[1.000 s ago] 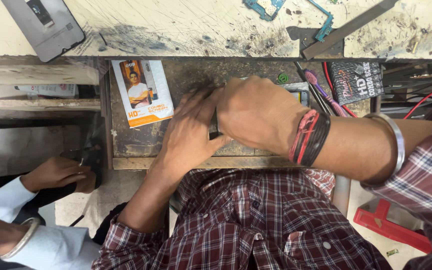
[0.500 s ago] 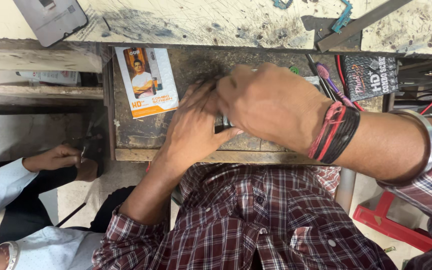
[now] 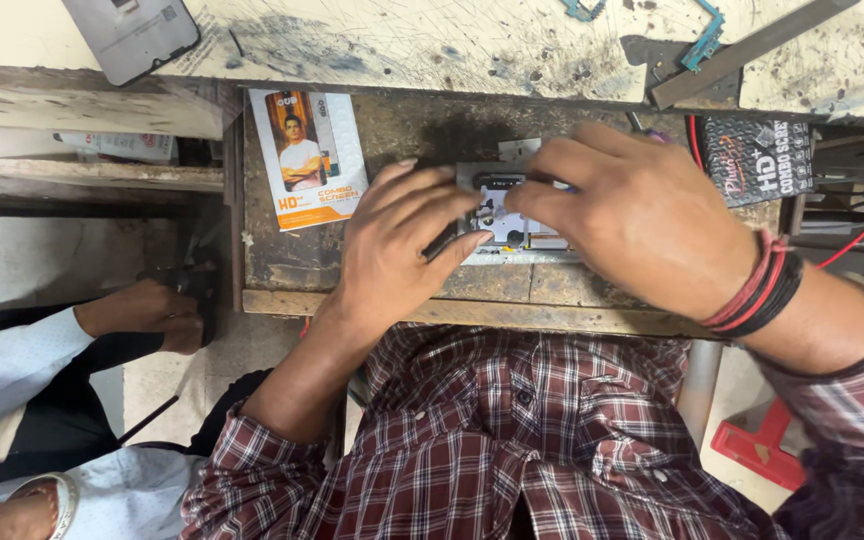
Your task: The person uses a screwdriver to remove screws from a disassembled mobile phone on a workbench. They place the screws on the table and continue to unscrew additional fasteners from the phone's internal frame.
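An opened phone point(image 3: 508, 222), a pale frame with its inner parts showing, lies in a worn wooden drawer point(image 3: 472, 312) in front of me. My left hand point(image 3: 397, 245) grips its left side, with the thumb on the lower edge and a dark part under the fingers. From the right, my right hand point(image 3: 642, 215) reaches over it and pinches at the upper edge with its fingertips. A red and black band sits on that wrist. Whether a small tool is in the right fingers is hidden.
An orange and white flat package point(image 3: 304, 160) lies in the drawer's left part, a black package point(image 3: 758, 160) at its right. On the scratched bench above are a grey phone point(image 3: 134, 35) and a metal bar point(image 3: 742, 55). Another person's hand point(image 3: 142, 312) rests at the left. Red wires point(image 3: 857, 240) run at the right.
My hands have drawn apart: the right hand no longer covers the left, and the opened phone between them now shows. The view has shifted slightly.
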